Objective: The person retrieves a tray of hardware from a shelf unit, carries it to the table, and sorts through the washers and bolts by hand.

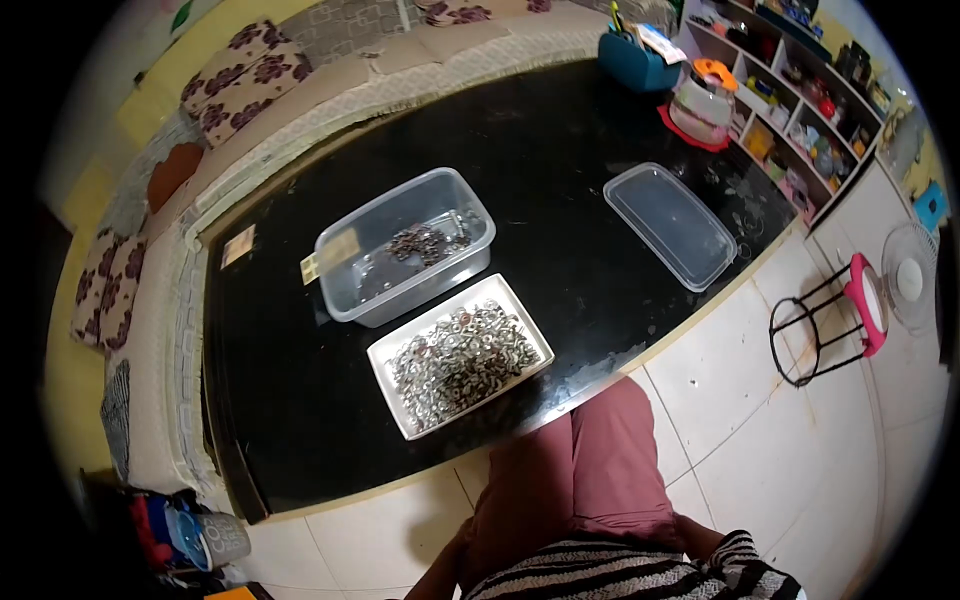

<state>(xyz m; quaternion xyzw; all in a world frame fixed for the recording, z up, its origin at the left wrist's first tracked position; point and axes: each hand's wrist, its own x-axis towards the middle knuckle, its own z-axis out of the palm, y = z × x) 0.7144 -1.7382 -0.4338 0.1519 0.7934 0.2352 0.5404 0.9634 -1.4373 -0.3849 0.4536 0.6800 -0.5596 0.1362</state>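
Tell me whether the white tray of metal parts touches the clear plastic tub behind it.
Cannot tell. In the head view the white tray and the clear tub sit very close, the tub's front wall meeting the tray's rim with no clear gap.

Floor: pale glossy tiles (780, 400).
Table: black, glossy (560, 170).
Seating: patterned cushions (250, 75) along yellow wall.
Right side: cluttered shelf (800, 110), pink stool (850, 310), fan (915, 280).
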